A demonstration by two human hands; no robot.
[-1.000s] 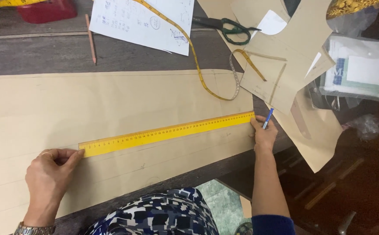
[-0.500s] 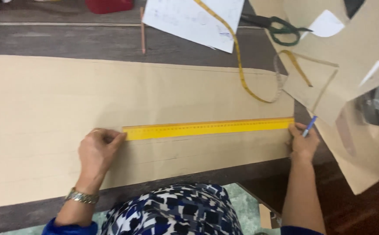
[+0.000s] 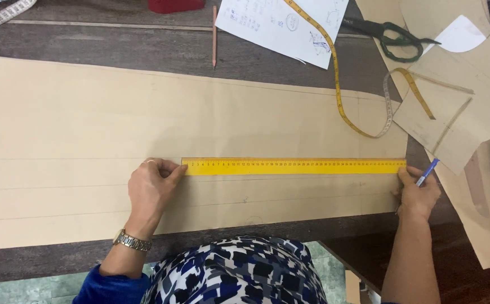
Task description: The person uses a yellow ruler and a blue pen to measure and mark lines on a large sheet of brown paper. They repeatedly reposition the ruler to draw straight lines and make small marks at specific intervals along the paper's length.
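A long yellow ruler lies flat across a wide sheet of brown pattern paper on a dark wooden table. My left hand presses its fingertips on the ruler's left end. At the ruler's right end, by the paper's right edge, my right hand grips a blue pen. Faint pencil lines run along the paper under and below the ruler.
A yellow measuring tape curls from a white sheet of notes onto the paper. A pencil, a red box and green-handled scissors lie at the back. Cut brown paper pieces cover the right side.
The view has swung so the ruler now lies level instead of slanted. Both hands stay at the ruler's two ends, the right one still gripping the pen.
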